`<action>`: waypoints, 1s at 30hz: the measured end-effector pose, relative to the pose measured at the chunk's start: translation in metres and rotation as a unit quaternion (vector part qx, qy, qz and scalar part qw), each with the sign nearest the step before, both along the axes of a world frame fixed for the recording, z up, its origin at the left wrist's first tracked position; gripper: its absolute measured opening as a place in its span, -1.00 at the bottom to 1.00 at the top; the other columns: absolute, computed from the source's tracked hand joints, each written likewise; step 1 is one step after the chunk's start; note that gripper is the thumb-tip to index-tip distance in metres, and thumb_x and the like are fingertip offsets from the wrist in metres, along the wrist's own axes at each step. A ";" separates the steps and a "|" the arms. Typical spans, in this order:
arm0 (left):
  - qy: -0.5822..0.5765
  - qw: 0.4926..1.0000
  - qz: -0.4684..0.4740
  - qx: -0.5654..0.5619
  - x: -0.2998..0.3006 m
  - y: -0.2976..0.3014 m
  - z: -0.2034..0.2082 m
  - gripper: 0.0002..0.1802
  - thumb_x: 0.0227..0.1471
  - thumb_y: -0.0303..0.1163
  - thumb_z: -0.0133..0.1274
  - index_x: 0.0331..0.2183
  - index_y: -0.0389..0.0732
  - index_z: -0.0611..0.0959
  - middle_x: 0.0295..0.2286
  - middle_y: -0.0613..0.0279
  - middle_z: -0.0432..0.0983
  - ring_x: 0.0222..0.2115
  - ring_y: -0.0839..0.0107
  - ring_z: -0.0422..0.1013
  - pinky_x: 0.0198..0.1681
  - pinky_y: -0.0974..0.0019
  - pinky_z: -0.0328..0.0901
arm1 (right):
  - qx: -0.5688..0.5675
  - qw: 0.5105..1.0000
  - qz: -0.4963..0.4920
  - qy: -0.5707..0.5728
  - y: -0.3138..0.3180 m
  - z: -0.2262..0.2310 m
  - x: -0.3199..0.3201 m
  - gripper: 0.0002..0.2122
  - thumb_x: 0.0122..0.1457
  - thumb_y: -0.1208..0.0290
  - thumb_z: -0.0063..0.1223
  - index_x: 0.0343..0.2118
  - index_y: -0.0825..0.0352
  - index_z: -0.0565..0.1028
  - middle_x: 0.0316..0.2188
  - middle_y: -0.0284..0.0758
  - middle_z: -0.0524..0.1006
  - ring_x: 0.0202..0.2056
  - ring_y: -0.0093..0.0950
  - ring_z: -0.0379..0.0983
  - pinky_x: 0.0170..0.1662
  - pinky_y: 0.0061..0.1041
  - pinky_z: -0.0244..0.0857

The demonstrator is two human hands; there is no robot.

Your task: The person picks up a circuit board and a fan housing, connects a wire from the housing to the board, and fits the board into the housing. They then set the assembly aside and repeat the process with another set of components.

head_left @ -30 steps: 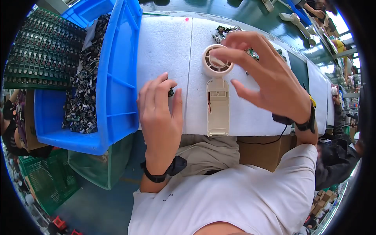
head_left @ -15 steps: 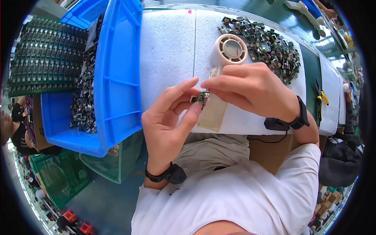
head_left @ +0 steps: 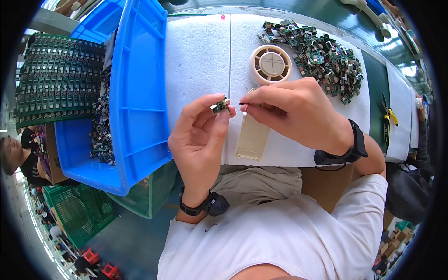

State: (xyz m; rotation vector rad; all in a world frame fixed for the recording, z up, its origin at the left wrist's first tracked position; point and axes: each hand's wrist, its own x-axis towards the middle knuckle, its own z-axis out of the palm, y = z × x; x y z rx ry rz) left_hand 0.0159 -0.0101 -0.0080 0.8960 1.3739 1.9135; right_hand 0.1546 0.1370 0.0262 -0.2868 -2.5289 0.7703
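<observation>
Between the thumb and fingers of my left hand is a small green circuit board with a silvery metal connector, held up above the white foam sheet. A short gap to its right, my right hand is closed in a pinch. Tiny dark and pale ends stick out at its fingertips; what they belong to is too small to make out. Beneath that hand lies a cream plastic fan, its round head on the far side. The flat cream handle points toward me, partly hidden by my fingers.
A heap of small circuit boards covers the far right of the foam sheet. On the left, a blue bin holds more boards, with green board panels above it. Yellow-black pliers lie at right.
My hands have drawn apart, and the circuit board has gone slightly up and left with my left hand. The right fingertips no longer meet the board.
</observation>
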 end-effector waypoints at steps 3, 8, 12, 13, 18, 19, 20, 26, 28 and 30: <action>0.028 1.000 0.007 -0.009 0.002 0.001 0.000 -0.68 0.14 -0.69 0.09 -0.04 -0.39 0.58 -0.20 0.11 0.59 -0.18 0.41 0.56 -0.05 0.40 0.43 | -0.002 1.000 0.021 0.017 0.002 -0.001 -0.001 -0.83 0.05 0.56 0.26 -0.26 0.29 0.63 -0.56 -0.31 0.58 -0.60 -0.45 0.53 -0.52 -0.56 0.40; 0.051 0.998 0.020 -0.015 0.005 0.002 -0.002 -0.66 0.14 -0.66 0.11 -0.01 -0.38 0.57 -0.18 0.07 0.60 -0.16 0.39 0.56 -0.04 0.40 0.42 | -0.025 0.999 0.019 0.014 0.002 0.000 -0.001 -0.83 0.04 0.58 0.23 -0.27 0.30 0.62 -0.59 -0.33 0.56 -0.61 -0.50 0.51 -0.53 -0.57 0.38; 0.039 0.998 0.026 -0.042 0.009 0.003 0.003 -0.65 0.14 -0.66 0.12 0.00 -0.38 0.58 -0.14 0.04 0.60 -0.15 0.39 0.56 -0.06 0.40 0.43 | -0.055 0.998 0.012 0.032 0.004 0.001 0.001 -0.86 0.05 0.57 0.23 -0.29 0.32 0.61 -0.63 -0.36 0.53 -0.63 -0.56 0.48 -0.56 -0.61 0.33; 0.041 0.998 0.025 -0.042 0.008 0.003 0.003 -0.65 0.14 -0.66 0.12 0.00 -0.38 0.58 -0.14 0.04 0.60 -0.15 0.39 0.56 -0.06 0.40 0.43 | -0.065 0.997 0.013 0.031 0.004 0.003 0.002 -0.86 0.05 0.57 0.23 -0.29 0.32 0.61 -0.64 -0.37 0.52 -0.65 -0.59 0.47 -0.57 -0.62 0.32; 0.062 0.997 -0.029 -0.027 0.002 0.001 0.002 -0.65 0.13 -0.69 0.10 -0.01 -0.38 0.61 -0.11 -0.02 0.58 -0.15 0.34 0.56 -0.05 0.35 0.46 | -0.099 0.994 0.015 0.049 0.001 0.001 0.002 -0.90 0.06 0.55 0.24 -0.33 0.32 0.60 -0.68 -0.41 0.49 -0.68 -0.64 0.42 -0.60 -0.64 0.26; 0.053 0.998 -0.040 -0.014 0.001 0.000 0.000 -0.66 0.13 -0.70 0.10 -0.02 -0.38 0.62 -0.09 -0.03 0.57 -0.15 0.33 0.56 -0.05 0.33 0.47 | -0.100 0.994 0.014 0.050 0.001 0.001 0.002 -0.90 0.06 0.55 0.24 -0.33 0.32 0.60 -0.68 -0.41 0.49 -0.68 -0.64 0.42 -0.60 -0.64 0.26; 0.045 0.998 -0.051 -0.002 0.000 0.001 -0.001 -0.66 0.13 -0.71 0.09 -0.03 -0.38 0.63 -0.08 -0.04 0.56 -0.15 0.31 0.56 -0.05 0.32 0.48 | -0.098 0.994 0.015 0.043 0.001 0.001 0.002 -0.90 0.06 0.56 0.24 -0.33 0.32 0.60 -0.68 -0.41 0.49 -0.68 -0.65 0.42 -0.60 -0.64 0.26; 0.069 0.995 -0.074 0.020 -0.006 0.003 -0.004 -0.66 0.12 -0.74 0.07 -0.04 -0.40 0.63 -0.07 -0.04 0.53 -0.16 0.24 0.57 -0.05 0.30 0.51 | -0.115 0.993 0.031 0.017 0.005 0.003 0.007 -0.90 0.06 0.56 0.24 -0.34 0.32 0.61 -0.66 -0.43 0.52 -0.67 -0.66 0.42 -0.59 -0.65 0.26; 0.031 0.994 -0.101 0.025 -0.010 0.001 -0.003 -0.66 0.12 -0.75 0.07 -0.04 -0.40 0.63 -0.08 -0.02 0.51 -0.16 0.23 0.57 -0.06 0.31 0.51 | -0.118 0.992 0.038 0.026 0.005 0.006 0.007 -0.90 0.05 0.57 0.25 -0.33 0.32 0.61 -0.66 -0.43 0.52 -0.67 -0.66 0.43 -0.59 -0.66 0.26; 0.010 0.993 -0.116 0.024 -0.013 -0.001 -0.002 -0.65 0.12 -0.75 0.07 -0.04 -0.40 0.63 -0.11 0.00 0.52 -0.17 0.23 0.57 -0.07 0.30 0.52 | -0.127 0.990 0.049 0.037 0.006 0.008 0.007 -0.88 0.05 0.58 0.27 -0.32 0.32 0.62 -0.66 -0.44 0.53 -0.66 -0.66 0.43 -0.57 -0.67 0.26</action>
